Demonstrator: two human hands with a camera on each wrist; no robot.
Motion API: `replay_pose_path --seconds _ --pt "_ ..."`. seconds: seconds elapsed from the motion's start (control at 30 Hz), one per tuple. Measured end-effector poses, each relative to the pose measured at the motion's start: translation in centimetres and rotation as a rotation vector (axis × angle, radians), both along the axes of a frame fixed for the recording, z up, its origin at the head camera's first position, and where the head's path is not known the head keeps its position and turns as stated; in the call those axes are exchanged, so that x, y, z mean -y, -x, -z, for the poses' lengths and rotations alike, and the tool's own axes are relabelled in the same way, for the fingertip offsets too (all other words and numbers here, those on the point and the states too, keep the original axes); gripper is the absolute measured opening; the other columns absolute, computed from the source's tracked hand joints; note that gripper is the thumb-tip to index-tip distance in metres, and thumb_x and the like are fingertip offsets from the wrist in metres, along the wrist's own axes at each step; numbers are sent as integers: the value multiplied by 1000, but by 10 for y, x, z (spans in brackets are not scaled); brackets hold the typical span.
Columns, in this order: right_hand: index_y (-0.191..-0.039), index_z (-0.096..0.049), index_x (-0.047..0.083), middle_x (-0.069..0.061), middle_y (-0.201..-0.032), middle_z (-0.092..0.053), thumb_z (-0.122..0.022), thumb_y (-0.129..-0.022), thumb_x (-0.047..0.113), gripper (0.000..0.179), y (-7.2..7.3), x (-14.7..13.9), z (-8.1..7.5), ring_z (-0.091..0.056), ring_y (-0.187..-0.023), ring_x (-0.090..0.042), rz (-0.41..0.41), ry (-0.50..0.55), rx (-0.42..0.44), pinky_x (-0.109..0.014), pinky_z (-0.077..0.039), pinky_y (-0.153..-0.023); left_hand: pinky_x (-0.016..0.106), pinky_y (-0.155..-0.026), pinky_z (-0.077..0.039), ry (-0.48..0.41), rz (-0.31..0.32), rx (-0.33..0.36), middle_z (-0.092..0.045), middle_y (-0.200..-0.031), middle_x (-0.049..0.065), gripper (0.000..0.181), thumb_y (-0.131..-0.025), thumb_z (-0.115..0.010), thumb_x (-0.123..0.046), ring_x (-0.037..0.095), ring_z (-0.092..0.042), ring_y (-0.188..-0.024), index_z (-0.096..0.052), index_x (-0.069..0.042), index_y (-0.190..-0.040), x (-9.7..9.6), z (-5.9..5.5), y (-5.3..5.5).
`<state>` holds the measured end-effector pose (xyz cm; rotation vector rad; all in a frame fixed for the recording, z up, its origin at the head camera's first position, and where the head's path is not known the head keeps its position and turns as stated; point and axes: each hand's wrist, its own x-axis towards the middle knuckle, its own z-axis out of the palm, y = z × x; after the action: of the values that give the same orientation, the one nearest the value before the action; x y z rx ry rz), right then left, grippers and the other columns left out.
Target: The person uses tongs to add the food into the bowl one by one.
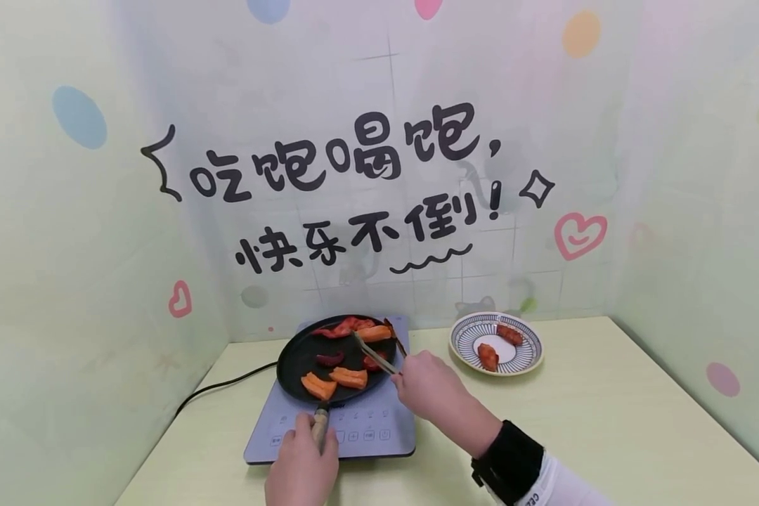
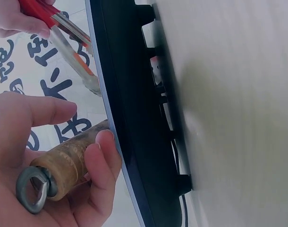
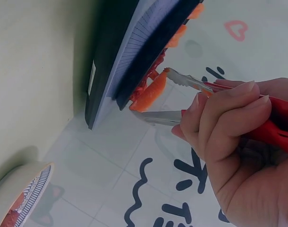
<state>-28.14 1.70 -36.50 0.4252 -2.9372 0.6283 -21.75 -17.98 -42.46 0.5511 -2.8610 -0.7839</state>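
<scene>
- The pan (image 1: 297, 355) sits on the cooker (image 1: 398, 425), whose button panel shows on the pan's near side.
- The left hand (image 1: 302, 464), on the near side of the pan, has its fingers curled round the handle (image 1: 320, 426), which ends in a metal ring (image 2: 32, 189).
- The right hand (image 1: 438, 395), just right of the pan, has its fingers curled round the red grips of the tongs (image 1: 378, 357).
- The tongs reach over the pan's right side with their jaws apart, one tip by each end of an orange piece (image 3: 151, 94); whether they clamp it, I cannot tell.
- Two more orange pieces (image 1: 349, 378) lie in the pan, near the handle.
- A dark red piece (image 1: 330, 359) lies towards the pan's middle, and red strips (image 1: 341, 328) along its far side.
- Well to the right of the pan, a striped plate (image 1: 512, 362) on the counter (image 1: 594, 414) holds two reddish-brown pieces (image 1: 488, 357), lying apart.
- A black cord (image 1: 228, 383) runs across the counter, left of the pan.
- Beyond the pan stands a pale wall (image 1: 341, 77) with black writing (image 1: 370, 232).
- A black band (image 1: 512, 460) circles the right wrist, beside a white sleeve (image 1: 563, 485).
</scene>
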Motion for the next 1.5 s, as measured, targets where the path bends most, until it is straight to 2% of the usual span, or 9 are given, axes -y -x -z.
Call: replay_pose_path --seconds 0.27,0.53,0.93,1.17,1.5 --pt "-79 -66 6 -3 -65 -53 -73 -101 28 32 3 3 5 -48 -52 -16 10 8 17 -28 -37 -48 40 -60 -44 -5 -7 7 -60 -93 17 39 -100 -69 -31 26 -54 -68 -56 -5 -125 -2 1 -1" --pt "-77 -67 7 -3 -65 -55 -77 -97 30 32 3 1 9 -50 -54 -16 6 -32 -26 -30 -38 -49 40 -60 -44 -5 -10 9 -60 -94 17 39 -99 -70 -31 26 -55 -68 -56 -6 -126 -2 2 1" --pt "-74 -66 9 -3 -64 -54 -75 -99 30 34 3 -1 4 -50 -52 -16 21 -27 -11 -28 -38 -48 41 -60 -44 -8 -7 3 -60 -93 17 40 -99 -70 -31 26 -55 -68 -56 -6 -126 -3 1 0" --pt "-71 -63 10 -1 -62 -52 -74 -100 32 38 -6 -11 -4 -50 -52 -16 10 -1 19 -28 -38 -48 41 -60 -44 -7 -7 7 -60 -93 17 40 -99 -69 -31 27 -55 -68 -56 -6 -126 -3 0 0" --pt "-70 -60 10 -3 -64 -55 -75 -98 32 39 -26 -37 -5 -52 -57 -18 59 77 -15 -32 -42 -53 42 -60 -45 4 1 10 -60 -95 18 42 -99 -70 -32 27 -55 -69 -56 -4 -128 -1 0 1"
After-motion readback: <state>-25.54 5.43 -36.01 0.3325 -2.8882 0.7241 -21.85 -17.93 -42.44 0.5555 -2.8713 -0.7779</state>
